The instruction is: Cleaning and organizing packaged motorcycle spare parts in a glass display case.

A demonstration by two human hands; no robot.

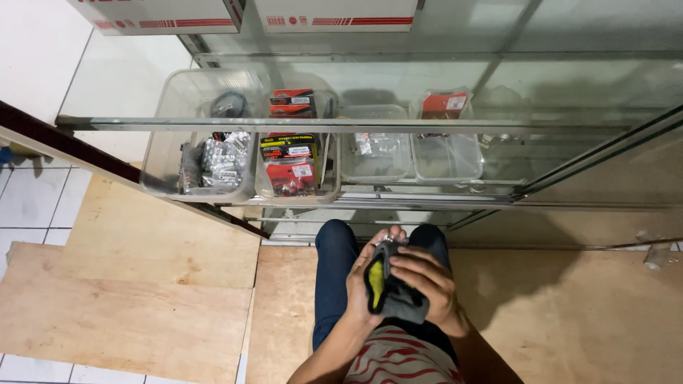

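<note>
Fingers of my left hand (364, 281) and right hand (427, 281) squeeze a soft, light cloth (391, 291); it looks floppy, so bunching its middle seems best.

- A clear glass shelf (427, 186) in the display cabinet carries four clear plastic tubs (447, 158) side by side.
- The pale plywood floor (142, 284) lies below, beside white floor tiles (35, 206).
</note>
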